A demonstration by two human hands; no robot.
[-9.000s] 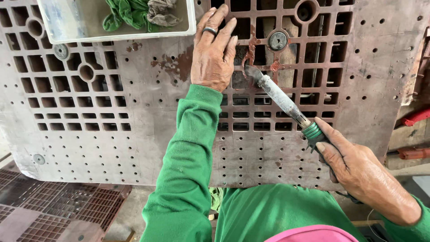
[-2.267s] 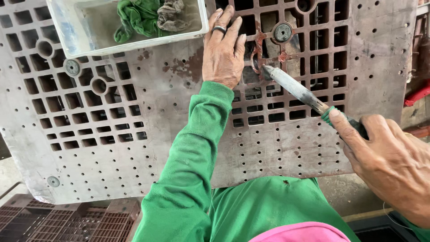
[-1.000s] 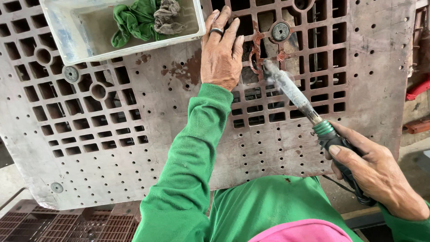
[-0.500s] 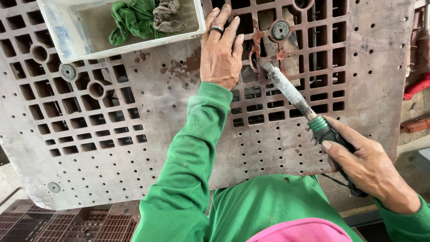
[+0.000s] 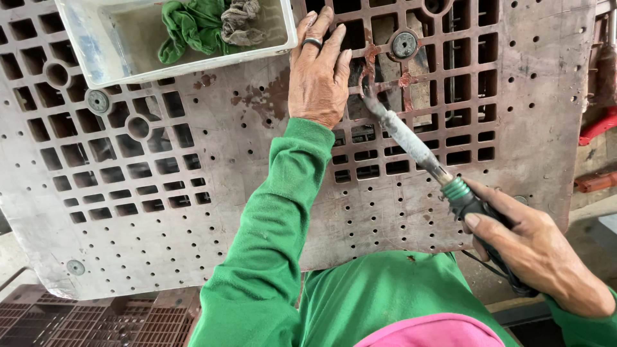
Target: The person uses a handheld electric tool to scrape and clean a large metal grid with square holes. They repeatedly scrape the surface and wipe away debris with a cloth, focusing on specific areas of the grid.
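Tool tip [image 5: 367,87] partly hidden beside left hand [image 5: 316,77]; tray [image 5: 96,61] cut off

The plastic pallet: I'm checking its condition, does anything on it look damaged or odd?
Yes. The plastic pallet has reddish-brown, rough-edged ribs around the round cap, right where the tip of the soldering iron rests. Similar blotches sit beside the left hand.

Green sleeve [image 5: 270,225], brown perforated pallet [image 5: 257,173], green-collared black tool handle [image 5: 466,200]
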